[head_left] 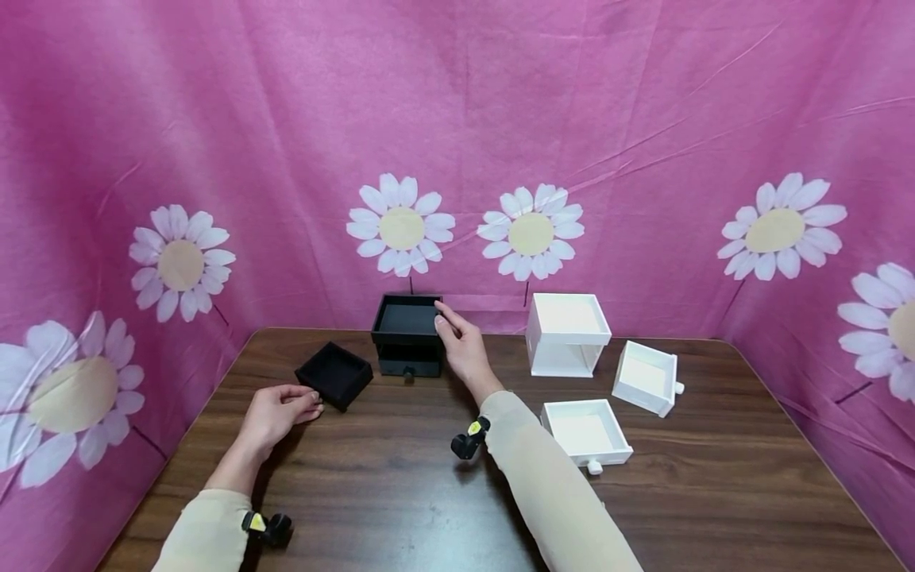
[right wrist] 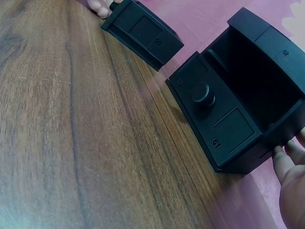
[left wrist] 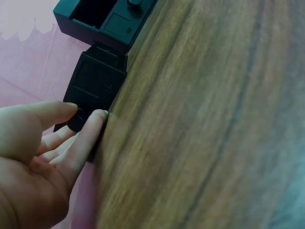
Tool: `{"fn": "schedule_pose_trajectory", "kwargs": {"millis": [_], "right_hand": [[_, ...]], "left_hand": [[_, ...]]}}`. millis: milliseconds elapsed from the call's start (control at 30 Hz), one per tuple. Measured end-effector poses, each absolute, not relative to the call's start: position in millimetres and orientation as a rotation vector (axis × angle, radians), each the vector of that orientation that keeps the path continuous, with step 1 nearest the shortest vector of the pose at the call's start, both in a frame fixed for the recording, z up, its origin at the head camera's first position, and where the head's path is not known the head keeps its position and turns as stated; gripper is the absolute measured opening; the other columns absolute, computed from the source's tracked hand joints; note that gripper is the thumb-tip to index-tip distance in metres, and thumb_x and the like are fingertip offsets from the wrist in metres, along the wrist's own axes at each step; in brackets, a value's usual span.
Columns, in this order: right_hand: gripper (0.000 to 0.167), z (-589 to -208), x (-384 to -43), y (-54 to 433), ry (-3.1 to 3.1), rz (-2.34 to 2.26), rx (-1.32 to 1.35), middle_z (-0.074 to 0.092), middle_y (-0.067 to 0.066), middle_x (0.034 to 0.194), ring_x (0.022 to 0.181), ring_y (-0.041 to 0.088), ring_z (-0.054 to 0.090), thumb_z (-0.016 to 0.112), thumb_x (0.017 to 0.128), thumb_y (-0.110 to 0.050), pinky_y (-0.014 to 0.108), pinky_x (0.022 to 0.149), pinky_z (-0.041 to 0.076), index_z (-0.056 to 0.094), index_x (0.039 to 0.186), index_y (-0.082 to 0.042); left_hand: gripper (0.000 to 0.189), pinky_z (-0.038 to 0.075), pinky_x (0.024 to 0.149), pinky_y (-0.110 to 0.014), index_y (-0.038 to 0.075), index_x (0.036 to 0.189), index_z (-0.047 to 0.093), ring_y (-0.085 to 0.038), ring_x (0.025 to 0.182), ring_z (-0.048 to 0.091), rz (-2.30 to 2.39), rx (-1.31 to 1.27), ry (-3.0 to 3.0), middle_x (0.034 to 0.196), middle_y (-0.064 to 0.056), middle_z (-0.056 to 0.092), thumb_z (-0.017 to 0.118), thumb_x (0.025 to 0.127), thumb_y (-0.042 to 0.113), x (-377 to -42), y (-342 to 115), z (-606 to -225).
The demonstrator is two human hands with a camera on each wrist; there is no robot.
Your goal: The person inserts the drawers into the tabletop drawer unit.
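Note:
At the back of the table stands a small black cabinet [head_left: 407,318] with a raised rim around its top. Its upper slot is hollow, and a lower drawer with a round knob [right wrist: 203,94] sits inside it. My right hand [head_left: 468,353] touches the cabinet's right side with its fingers stretched along the wall. To the left of the cabinet lies a loose black drawer [head_left: 334,372], hollow side up and turned at an angle. My left hand [head_left: 275,417] pinches this drawer's knob [left wrist: 76,123] between thumb and fingers.
A white cabinet [head_left: 568,318] with an open front stands at the back right. Two white drawers with knobs lie apart from it, one drawer [head_left: 645,377] beside it and another drawer [head_left: 586,421] in front. A pink flowered cloth [head_left: 457,119] hangs behind the wooden table [head_left: 400,500].

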State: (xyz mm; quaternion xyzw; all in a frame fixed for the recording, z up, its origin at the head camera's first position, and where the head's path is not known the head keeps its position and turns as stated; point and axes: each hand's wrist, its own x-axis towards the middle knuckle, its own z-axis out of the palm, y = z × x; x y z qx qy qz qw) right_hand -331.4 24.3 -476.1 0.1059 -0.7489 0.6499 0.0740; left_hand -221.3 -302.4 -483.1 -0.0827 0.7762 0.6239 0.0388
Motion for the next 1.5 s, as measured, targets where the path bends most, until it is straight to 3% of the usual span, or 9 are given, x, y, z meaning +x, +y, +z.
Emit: {"fn": "schedule_pose_trajectory", "kwargs": {"millis": [367,800,1500], "right_hand": [[0.04,-476,-331,24,-2.239,1.947,0.322,0.058,0.006,0.161,0.144,0.025,0.059,0.061,0.112,-0.028,0.049,0.123,0.051,0.064,0.152,-0.025],[0.04,-478,-335,21,-2.208,1.929,0.34,0.06,0.008,0.158,0.143,0.024,0.06,0.063,0.111,-0.025,0.048,0.123,0.051,0.066,0.151,-0.021],[0.04,-478,-334,23,-2.204,1.949,0.33,0.059,0.007,0.159,0.143,0.024,0.06,0.062,0.111,-0.026,0.047,0.122,0.052,0.065,0.151,-0.023]], "left_hand": [[0.034,0.068,0.085,-0.024,-0.022,0.133,0.057,-0.006,0.085,0.079,2.09,-0.359,2.258,0.093,0.001,0.081,0.063,0.106,-0.002,-218,-298,-489],[0.029,0.068,0.087,-0.025,-0.02,0.129,0.059,-0.007,0.086,0.08,2.249,-0.398,2.163,0.09,0.003,0.081,0.065,0.103,-0.007,-205,-293,-487],[0.009,0.069,0.085,-0.027,-0.001,0.104,0.073,-0.009,0.082,0.081,2.397,-0.379,2.081,0.085,0.002,0.083,0.068,0.101,-0.008,-189,-260,-471]]}}
